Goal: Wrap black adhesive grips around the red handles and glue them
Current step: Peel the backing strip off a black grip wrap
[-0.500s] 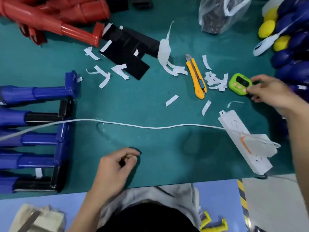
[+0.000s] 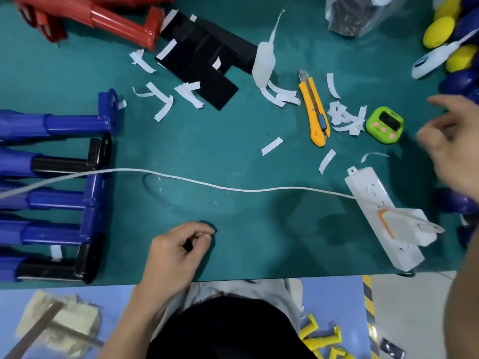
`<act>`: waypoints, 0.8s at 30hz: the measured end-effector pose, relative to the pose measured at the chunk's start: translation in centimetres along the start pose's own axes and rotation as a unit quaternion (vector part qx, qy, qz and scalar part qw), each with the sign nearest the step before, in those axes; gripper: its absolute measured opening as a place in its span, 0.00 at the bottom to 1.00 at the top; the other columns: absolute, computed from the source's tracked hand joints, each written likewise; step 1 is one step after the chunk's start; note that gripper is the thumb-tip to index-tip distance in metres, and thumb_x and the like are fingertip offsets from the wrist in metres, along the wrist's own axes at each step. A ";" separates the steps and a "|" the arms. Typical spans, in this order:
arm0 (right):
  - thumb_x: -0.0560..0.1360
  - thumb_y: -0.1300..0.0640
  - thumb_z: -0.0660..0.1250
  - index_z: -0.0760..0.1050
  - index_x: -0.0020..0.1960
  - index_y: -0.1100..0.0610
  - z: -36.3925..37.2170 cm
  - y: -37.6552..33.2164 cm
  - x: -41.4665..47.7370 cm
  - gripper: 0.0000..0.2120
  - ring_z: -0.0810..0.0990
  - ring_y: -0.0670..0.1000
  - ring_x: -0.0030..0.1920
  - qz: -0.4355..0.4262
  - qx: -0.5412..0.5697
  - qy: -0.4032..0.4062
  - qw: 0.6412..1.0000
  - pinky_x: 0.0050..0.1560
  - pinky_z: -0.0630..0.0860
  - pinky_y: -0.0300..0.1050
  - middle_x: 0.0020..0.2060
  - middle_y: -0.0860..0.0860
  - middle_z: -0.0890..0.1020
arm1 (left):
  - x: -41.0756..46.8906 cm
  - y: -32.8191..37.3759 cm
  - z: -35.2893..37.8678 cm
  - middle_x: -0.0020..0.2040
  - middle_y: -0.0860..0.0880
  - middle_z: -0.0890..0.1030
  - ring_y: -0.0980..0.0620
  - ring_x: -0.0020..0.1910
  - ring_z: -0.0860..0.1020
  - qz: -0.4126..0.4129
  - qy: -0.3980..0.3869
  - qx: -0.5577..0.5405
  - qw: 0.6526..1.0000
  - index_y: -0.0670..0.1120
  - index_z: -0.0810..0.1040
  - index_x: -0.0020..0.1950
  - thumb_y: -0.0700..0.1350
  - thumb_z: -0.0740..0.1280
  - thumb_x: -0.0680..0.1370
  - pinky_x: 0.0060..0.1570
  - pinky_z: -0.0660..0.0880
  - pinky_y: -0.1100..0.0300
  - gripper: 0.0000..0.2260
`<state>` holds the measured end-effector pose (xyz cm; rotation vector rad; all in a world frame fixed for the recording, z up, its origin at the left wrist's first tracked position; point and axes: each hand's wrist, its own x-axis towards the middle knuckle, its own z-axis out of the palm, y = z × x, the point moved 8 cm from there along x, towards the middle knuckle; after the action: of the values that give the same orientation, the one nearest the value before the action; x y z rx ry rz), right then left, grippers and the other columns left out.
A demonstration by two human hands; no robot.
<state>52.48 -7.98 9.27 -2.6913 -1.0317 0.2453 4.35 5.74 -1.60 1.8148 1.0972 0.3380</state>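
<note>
Red handles [image 2: 108, 22] lie in a pile at the table's far left corner. Black adhesive grip sheets [image 2: 204, 60] are spread just right of them, with white backing strips [image 2: 163, 99] scattered around. A white glue bottle [image 2: 264, 60] lies beside the sheets. My left hand [image 2: 178, 252] rests on the green table [image 2: 233, 216] near the front edge, fingers loosely curled, holding nothing. My right hand [image 2: 451, 141] hovers blurred at the right, fingers spread, just right of a green timer [image 2: 385, 125] and not touching it.
Blue handles [image 2: 57, 177], some with black grips, lie at the left. A yellow utility knife [image 2: 313, 110] lies mid-right. A white power strip [image 2: 383, 218] with a plugged adapter and its cord [image 2: 207, 183] cross the table. Yellow and blue parts [image 2: 456, 47] pile up at far right.
My right hand has lifted off the green timer and pulled back to the right. My left hand has stayed in place.
</note>
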 end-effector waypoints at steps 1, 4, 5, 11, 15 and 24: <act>0.76 0.40 0.62 0.68 0.73 0.36 -0.3 -2.8 -1.8 0.25 0.82 0.48 0.52 -0.025 0.019 0.011 0.999 0.63 0.78 0.54 0.48 0.27 0.78 | 0.1 0.0 0.0 0.44 0.61 0.84 0.57 0.38 0.81 -0.004 -0.001 0.002 1.000 0.56 0.85 0.48 0.44 0.72 0.76 0.43 0.72 0.73 0.06; 0.77 0.47 0.63 0.73 0.68 0.35 2.1 -11.9 -6.4 0.19 0.77 0.33 0.49 -0.110 0.098 0.043 0.988 0.56 0.67 0.22 0.53 0.25 0.78 | 0.2 0.1 0.1 0.43 0.62 0.84 0.58 0.38 0.80 -0.010 -0.006 0.004 1.000 0.56 0.85 0.47 0.44 0.72 0.76 0.41 0.71 0.74 0.07; 0.77 0.49 0.64 0.74 0.67 0.37 3.5 -14.6 -6.8 0.19 0.78 0.34 0.50 -0.115 0.145 0.045 0.982 0.55 0.67 0.21 0.53 0.27 0.79 | 0.3 0.2 0.2 0.43 0.63 0.84 0.58 0.37 0.80 -0.011 -0.007 0.005 1.000 0.56 0.85 0.47 0.44 0.71 0.76 0.41 0.71 0.75 0.07; 0.81 0.58 0.66 0.84 0.57 0.50 13.2 -23.5 -5.6 0.10 0.81 0.48 0.48 -0.063 0.276 0.019 0.959 0.56 0.78 0.49 0.46 0.45 0.83 | 0.3 0.8 0.1 0.41 0.61 0.83 0.59 0.36 0.79 0.010 -0.003 0.001 1.000 0.53 0.85 0.45 0.47 0.69 0.76 0.42 0.72 0.72 0.04; 0.80 0.59 0.68 0.83 0.55 0.52 17.5 -24.3 -6.2 0.08 0.79 0.51 0.49 -0.099 0.233 -0.024 0.967 0.52 0.79 0.55 0.42 0.47 0.83 | 0.4 1.1 0.1 0.38 0.59 0.81 0.58 0.35 0.78 0.028 -0.002 0.000 1.000 0.53 0.83 0.43 0.48 0.68 0.76 0.41 0.71 0.72 0.05; 0.75 0.65 0.68 0.82 0.51 0.56 17.5 -25.3 -5.3 0.07 0.76 0.56 0.43 -0.149 0.205 -0.031 0.967 0.51 0.76 0.56 0.37 0.48 0.79 | 4.8 6.4 0.5 0.47 0.56 0.87 0.56 0.43 0.84 0.130 0.119 0.136 0.975 0.49 0.87 0.49 0.47 0.67 0.79 0.45 0.78 0.59 0.08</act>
<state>28.31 9.65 0.22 -2.1424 -1.2317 0.4332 10.77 8.37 2.35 2.2144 1.1100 0.5971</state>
